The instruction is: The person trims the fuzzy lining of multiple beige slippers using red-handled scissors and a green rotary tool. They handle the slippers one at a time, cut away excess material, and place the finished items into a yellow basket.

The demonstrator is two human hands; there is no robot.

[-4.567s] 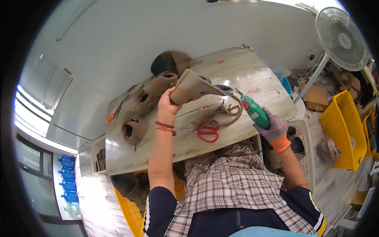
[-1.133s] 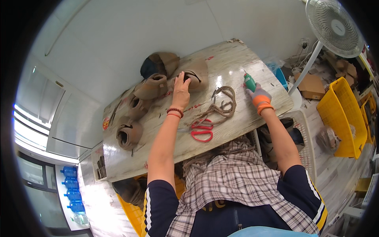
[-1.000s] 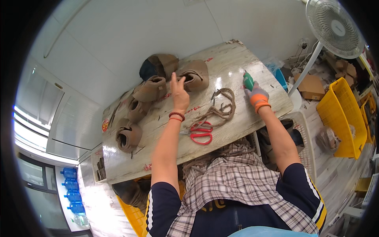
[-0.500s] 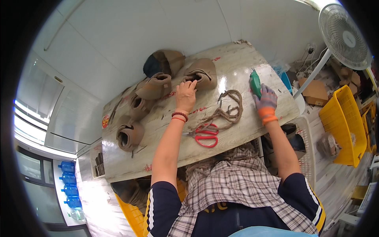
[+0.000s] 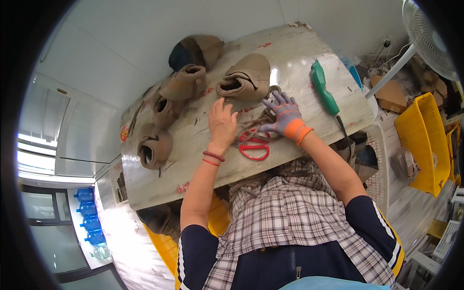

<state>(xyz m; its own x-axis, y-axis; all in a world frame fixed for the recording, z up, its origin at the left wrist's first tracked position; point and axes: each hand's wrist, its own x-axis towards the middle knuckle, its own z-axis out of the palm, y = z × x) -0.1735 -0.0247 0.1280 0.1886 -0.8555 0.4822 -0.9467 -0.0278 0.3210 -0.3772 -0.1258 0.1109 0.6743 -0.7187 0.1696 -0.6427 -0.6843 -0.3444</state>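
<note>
My left hand (image 5: 223,124), bare with a red beaded bracelet, hovers or rests just in front of a brown shoe upper (image 5: 247,79), fingers spread and apart from it. In a grey and orange glove, my right hand (image 5: 285,116) is spread over brown strips (image 5: 264,117), partly covering them. It seems to touch the strips without closing on them. Red-handled scissors (image 5: 255,158) lie between my hands and my body, partly under the strips. To the right, a green corded hand tool (image 5: 323,88) lies on the table, out of either hand.
Several more brown shoe pieces (image 5: 157,147) line the left side of the table (image 5: 295,53), with a brown and dark-blue piece (image 5: 195,52) behind. A white fan (image 5: 432,41) and yellow crates (image 5: 423,145) stand to the right. Blue water bottles (image 5: 88,210) are at the far left.
My right hand has left the green tool and moved left onto the strips, now bunched closer together. My left hand has drawn back from the shoe upper toward me.
</note>
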